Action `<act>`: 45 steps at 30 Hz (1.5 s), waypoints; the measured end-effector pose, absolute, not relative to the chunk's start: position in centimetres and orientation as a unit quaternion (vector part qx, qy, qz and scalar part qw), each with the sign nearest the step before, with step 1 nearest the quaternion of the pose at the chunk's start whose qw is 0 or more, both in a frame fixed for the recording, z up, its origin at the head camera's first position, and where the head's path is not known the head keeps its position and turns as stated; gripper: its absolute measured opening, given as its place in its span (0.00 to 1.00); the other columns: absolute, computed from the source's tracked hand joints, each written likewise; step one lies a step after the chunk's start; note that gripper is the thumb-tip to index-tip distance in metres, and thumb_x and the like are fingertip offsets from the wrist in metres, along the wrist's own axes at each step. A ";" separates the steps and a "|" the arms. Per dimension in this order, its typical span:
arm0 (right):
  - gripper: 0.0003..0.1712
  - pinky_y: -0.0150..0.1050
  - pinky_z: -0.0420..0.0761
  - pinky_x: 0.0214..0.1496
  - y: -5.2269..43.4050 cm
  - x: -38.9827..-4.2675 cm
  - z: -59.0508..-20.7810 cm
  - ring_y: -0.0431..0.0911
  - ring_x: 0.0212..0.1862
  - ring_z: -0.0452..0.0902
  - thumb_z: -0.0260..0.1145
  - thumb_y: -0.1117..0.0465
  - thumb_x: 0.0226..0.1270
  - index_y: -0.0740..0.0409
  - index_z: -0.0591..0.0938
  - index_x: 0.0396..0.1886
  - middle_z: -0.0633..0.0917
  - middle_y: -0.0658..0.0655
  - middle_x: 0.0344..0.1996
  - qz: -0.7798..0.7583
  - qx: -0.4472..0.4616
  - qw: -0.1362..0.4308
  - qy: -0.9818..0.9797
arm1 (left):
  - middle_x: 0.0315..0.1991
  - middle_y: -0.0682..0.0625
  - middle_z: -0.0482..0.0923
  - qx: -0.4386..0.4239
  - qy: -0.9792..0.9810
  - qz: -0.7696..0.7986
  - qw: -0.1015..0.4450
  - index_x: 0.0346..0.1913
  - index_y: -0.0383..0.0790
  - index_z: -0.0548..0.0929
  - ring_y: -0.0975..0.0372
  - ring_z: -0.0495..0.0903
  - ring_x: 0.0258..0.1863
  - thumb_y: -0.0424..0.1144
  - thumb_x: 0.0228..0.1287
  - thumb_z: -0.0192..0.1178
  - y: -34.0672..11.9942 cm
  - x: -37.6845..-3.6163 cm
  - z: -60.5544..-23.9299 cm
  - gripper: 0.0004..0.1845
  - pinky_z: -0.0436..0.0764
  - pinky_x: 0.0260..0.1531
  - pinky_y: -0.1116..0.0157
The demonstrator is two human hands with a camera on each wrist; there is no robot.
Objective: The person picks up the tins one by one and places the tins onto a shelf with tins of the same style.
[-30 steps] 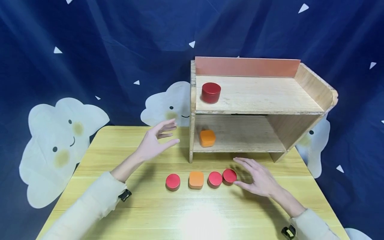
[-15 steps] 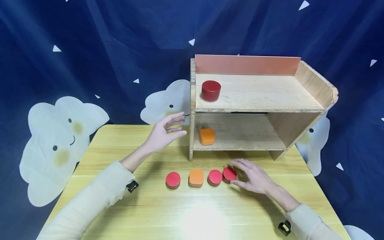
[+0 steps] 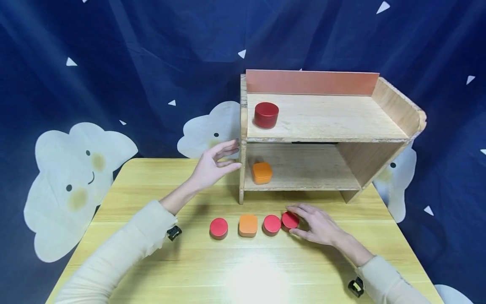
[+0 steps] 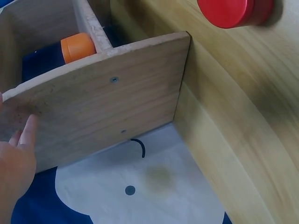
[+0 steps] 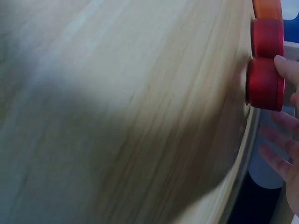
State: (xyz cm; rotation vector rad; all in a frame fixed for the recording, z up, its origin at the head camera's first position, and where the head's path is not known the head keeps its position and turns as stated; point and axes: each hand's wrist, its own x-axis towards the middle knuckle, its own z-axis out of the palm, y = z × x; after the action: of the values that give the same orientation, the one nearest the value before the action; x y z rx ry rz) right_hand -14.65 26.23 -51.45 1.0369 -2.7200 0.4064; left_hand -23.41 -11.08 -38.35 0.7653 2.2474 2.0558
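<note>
My left hand (image 3: 210, 168) is at the left side panel of the wooden shelf (image 3: 303, 141), fingers loosely extended. In the left wrist view its fingertips (image 4: 32, 122) lie against or very near that panel. My right hand (image 3: 318, 224) arches over the rightmost round red tin (image 3: 289, 221) on the table, thumb on its near side and fingers at its far side. The right wrist view has the thumb (image 5: 286, 65) overlapping that tin's edge; firm contact cannot be told. Left of it in the row stand another red tin (image 3: 271, 225), an orange square tin (image 3: 248, 225) and a third red tin (image 3: 218, 228).
A larger-looking red tin (image 3: 266, 115) sits on the shelf's upper board, at its left. Below it, an orange square tin (image 3: 262, 172) sits on the lower board. The shelf stands at the back of the wooden table (image 3: 182, 270), before a blue curtain (image 3: 152, 50).
My left hand has moved right and slightly up to the shelf's side panel. My right hand has moved left, over the rightmost red tin. The tins have stayed in place.
</note>
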 end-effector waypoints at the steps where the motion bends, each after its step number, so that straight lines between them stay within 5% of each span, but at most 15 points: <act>1: 0.39 0.48 0.93 0.50 26.2 -14.7 -51.5 0.50 0.55 0.88 0.80 0.43 0.58 0.53 0.82 0.68 0.89 0.55 0.57 0.139 0.352 0.101 -0.920 | 0.76 0.36 0.72 0.244 0.713 0.658 -0.001 0.75 0.29 0.71 0.43 0.75 0.73 0.21 0.64 0.69 -11.0 -23.4 -38.4 0.36 0.81 0.69 0.42; 5: 0.37 0.43 0.93 0.47 26.1 -14.8 -51.7 0.46 0.51 0.88 0.81 0.44 0.58 0.51 0.84 0.65 0.90 0.53 0.54 0.143 0.353 0.098 -0.919 | 0.75 0.37 0.74 0.244 0.712 0.659 -0.007 0.73 0.29 0.73 0.42 0.78 0.70 0.21 0.64 0.69 -10.8 -23.5 -38.4 0.34 0.84 0.67 0.44; 13: 0.34 0.42 0.92 0.46 26.1 -14.7 -51.6 0.44 0.48 0.88 0.81 0.45 0.58 0.49 0.85 0.64 0.90 0.52 0.52 0.145 0.347 0.087 -0.922 | 0.74 0.39 0.75 0.234 0.721 0.652 -0.008 0.72 0.30 0.75 0.43 0.80 0.68 0.23 0.64 0.70 -10.8 -23.6 -38.5 0.33 0.89 0.58 0.69; 21: 0.34 0.38 0.91 0.44 26.0 -14.8 -51.8 0.43 0.47 0.88 0.81 0.46 0.57 0.49 0.86 0.63 0.90 0.51 0.51 0.147 0.350 0.093 -0.920 | 0.74 0.39 0.75 0.235 0.718 0.655 -0.008 0.72 0.30 0.75 0.42 0.81 0.68 0.23 0.64 0.70 -10.7 -23.6 -38.4 0.33 0.89 0.59 0.67; 29: 0.33 0.38 0.91 0.44 26.2 -14.6 -52.1 0.42 0.46 0.87 0.81 0.47 0.57 0.49 0.86 0.63 0.90 0.51 0.50 0.152 0.350 0.103 -0.919 | 0.74 0.40 0.76 0.235 0.720 0.653 -0.007 0.72 0.31 0.76 0.43 0.82 0.67 0.24 0.65 0.70 -10.7 -23.6 -38.5 0.32 0.87 0.65 0.52; 45: 0.34 0.50 0.93 0.51 27.5 -13.1 -51.3 0.49 0.52 0.89 0.82 0.49 0.54 0.51 0.86 0.62 0.90 0.53 0.52 0.151 0.349 0.139 -0.914 | 0.70 0.36 0.79 0.236 0.720 0.652 -0.013 0.71 0.30 0.77 0.41 0.84 0.62 0.22 0.64 0.70 -10.8 -23.7 -38.7 0.31 0.87 0.66 0.53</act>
State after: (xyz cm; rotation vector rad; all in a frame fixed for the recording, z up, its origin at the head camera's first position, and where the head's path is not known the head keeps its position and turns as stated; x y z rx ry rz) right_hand -13.10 27.47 -51.34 1.0096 -2.6428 0.4369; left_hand -23.69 -10.83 -38.71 0.7475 2.2822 2.0659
